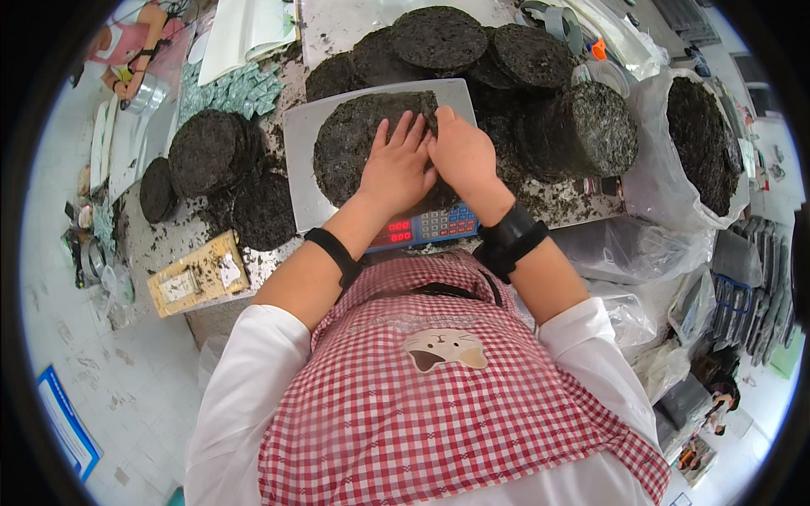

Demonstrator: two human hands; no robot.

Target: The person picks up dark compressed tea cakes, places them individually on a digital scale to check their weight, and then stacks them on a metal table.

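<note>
A dark round of dried seaweed [345, 142] lies on the metal tray [302, 190] of a digital scale, its right part looking folded or cut straight. My left hand [397, 164] rests flat on it with the fingers spread. At the right edge of the round, my right hand [465, 148] is closed, pinching the seaweed between thumb and fingers. Both hands nearly touch. Below the tray, the scale's blue keypad panel [448, 222] shows lit red digits, partly covered by my left forearm.
Stacked seaweed rounds [440, 41] stand behind the scale, with another pile [209, 152] on the left. A plastic bag [658, 145] at right holds more seaweed. Green sachets [231, 88] and a crumb-strewn yellow board [199, 275] lie leftward. Another person's hand [130, 88] touches a metal tin [149, 95].
</note>
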